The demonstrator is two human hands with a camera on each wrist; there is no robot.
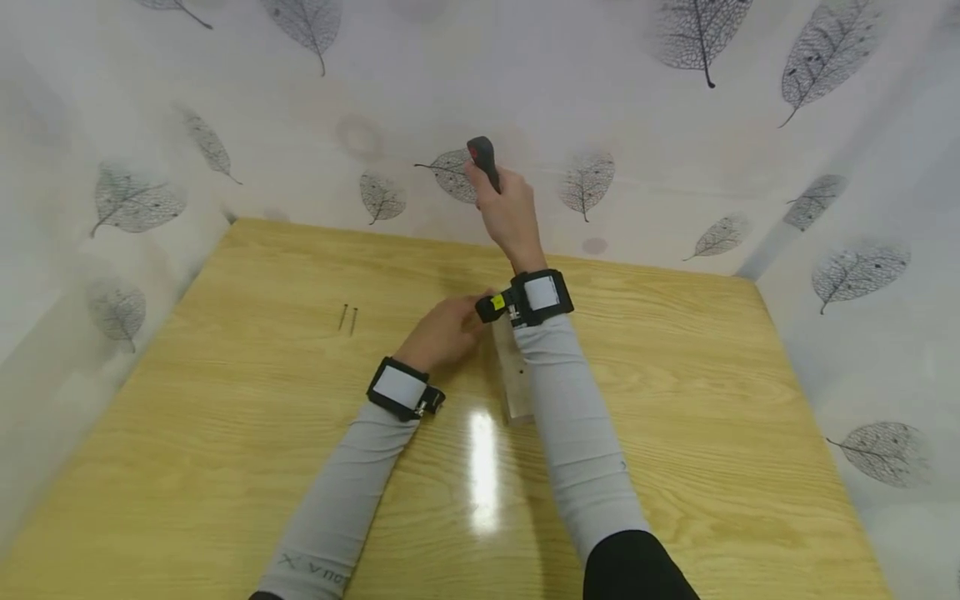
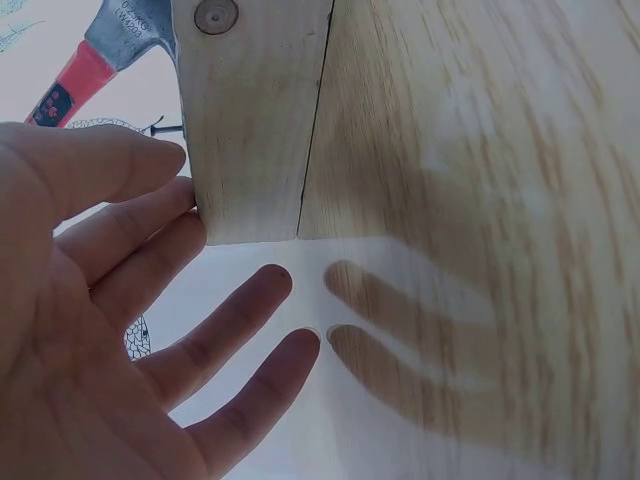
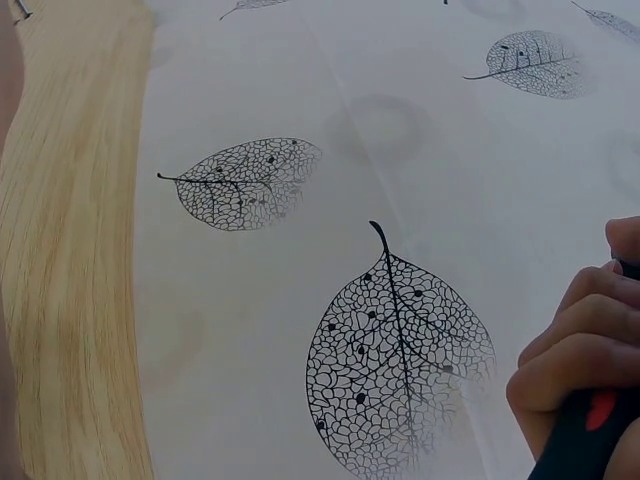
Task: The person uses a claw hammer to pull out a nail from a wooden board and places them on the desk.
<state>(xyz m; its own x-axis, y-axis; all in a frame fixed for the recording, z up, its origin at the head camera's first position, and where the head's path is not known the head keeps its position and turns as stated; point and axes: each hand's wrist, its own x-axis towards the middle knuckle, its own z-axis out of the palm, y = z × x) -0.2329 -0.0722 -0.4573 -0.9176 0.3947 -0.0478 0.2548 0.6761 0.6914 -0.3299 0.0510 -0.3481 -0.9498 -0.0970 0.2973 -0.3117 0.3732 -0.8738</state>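
The right hand point(image 1: 512, 212) grips a raised dark handle point(image 1: 482, 152), the grey right sleeve point(image 1: 576, 408) partly covers a pale block point(image 1: 512, 375) on the wood-grained tabletop point(image 1: 697, 400), the left hand point(image 1: 441, 333) lies beside the block, and two nails point(image 1: 354, 320) lie farther left.

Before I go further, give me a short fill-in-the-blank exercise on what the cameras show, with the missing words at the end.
The right hand grips the dark handle of a ____.
Exactly ____ loose nails lie on the table, off to the left of the left hand.
The block by the left hand is made of ____.
The wall behind the table is patterned with printed ____.

Missing words: hammer; two; wood; leaves.
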